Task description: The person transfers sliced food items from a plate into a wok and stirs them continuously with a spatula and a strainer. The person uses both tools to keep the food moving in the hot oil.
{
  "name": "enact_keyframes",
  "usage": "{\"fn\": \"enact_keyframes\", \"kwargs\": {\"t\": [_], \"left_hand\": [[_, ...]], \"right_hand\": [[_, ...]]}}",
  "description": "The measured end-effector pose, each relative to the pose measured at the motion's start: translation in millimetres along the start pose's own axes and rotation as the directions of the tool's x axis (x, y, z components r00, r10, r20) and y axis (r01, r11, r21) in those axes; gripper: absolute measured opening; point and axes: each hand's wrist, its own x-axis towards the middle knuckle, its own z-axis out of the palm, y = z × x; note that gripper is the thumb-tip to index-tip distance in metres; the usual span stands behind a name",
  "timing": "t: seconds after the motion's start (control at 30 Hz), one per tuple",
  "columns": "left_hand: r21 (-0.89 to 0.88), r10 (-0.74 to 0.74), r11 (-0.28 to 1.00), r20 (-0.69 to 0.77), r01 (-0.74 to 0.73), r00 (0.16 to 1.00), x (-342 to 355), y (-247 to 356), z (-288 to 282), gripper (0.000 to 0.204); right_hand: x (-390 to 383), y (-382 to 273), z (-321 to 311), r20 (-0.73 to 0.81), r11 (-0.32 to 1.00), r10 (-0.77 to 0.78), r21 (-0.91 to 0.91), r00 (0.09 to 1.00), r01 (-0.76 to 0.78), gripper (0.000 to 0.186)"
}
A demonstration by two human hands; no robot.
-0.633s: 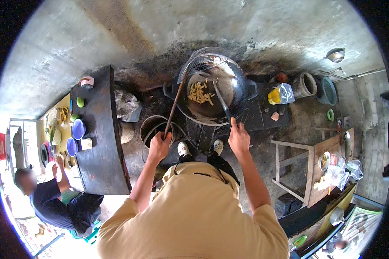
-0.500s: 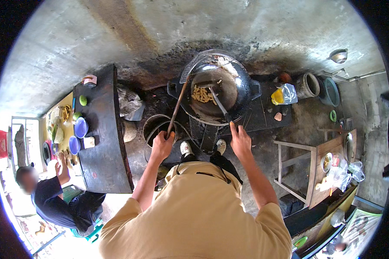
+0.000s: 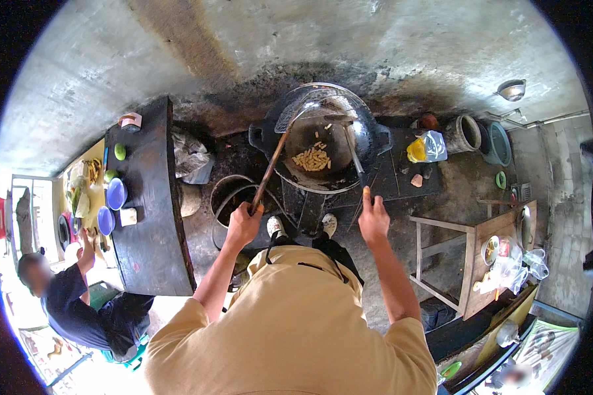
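My left hand (image 3: 242,224) grips the long wooden handle (image 3: 270,170) of a wire-mesh skimmer (image 3: 290,115), whose head lies over the upper left of a large blackened wok (image 3: 296,179). My right hand (image 3: 374,217) is closed on the end of a metal spatula (image 3: 354,150) with a dark grip; its blade is in the upper right of the wok. Golden short pieces of food (image 3: 311,159) lie heaped low in the wok, with a few scattered above. A bucket (image 3: 224,187) stands below the skimmer's handle.
A co-worker (image 3: 79,316) sits left beside a dark counter (image 3: 148,250) holding blue bowls (image 3: 115,194). At right are a yellow bag (image 3: 420,148), buckets (image 3: 463,135) and a wooden table (image 3: 474,283) with food and plastic bags. A wall rises behind the wok.
The spatula has swung to the right and up inside the wok, with my right hand shifting slightly right. The food heap sits lower, with pieces scattered above it. The co-worker's hands moved slightly.
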Motion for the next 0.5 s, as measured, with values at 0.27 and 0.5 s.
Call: {"fn": "enact_keyframes", "kwargs": {"t": [0.27, 0.5], "left_hand": [[0.042, 0.071, 0.997, 0.016, -0.072, 0.997, 11.0, 8.5, 0.1, 0.045], [0.051, 0.041, 0.998, 0.028, -0.042, 0.999, 0.9, 5.8, -3.2, 0.043]], "right_hand": [[-38.3, -38.0, -15.6, 0.260, 0.988, -0.063, 0.153, 0.964, 0.024, 0.066], [-33.4, -47.6, -121.5, 0.236, 0.920, 0.074, 0.359, 0.969, -0.157, 0.046]]}}
